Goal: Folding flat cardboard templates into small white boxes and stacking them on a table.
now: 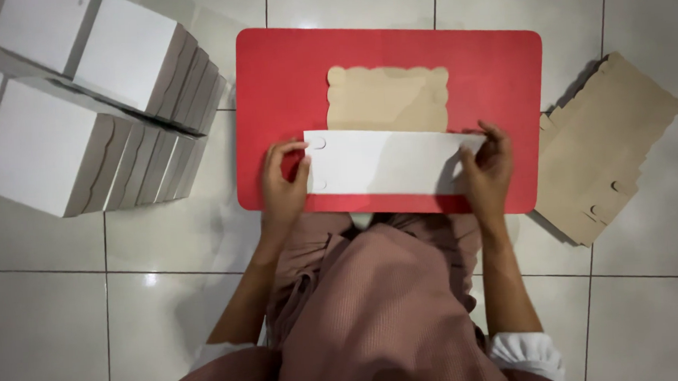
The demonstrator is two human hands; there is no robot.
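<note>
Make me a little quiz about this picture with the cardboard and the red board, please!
1. True or false: both hands touch the cardboard sheet on the red board.
2. Which colour is the folded-up side of that sheet? A) white B) green C) black
3. Where is the stack of flat brown cardboard: on the person's left or right?

Key
1. True: the left hand and the right hand each grip an end of the cardboard sheet on the red board.
2. A: white; its flat part is brown.
3. Right: the brown stack lies on the floor there; the white folded boxes stand on the left.
</note>
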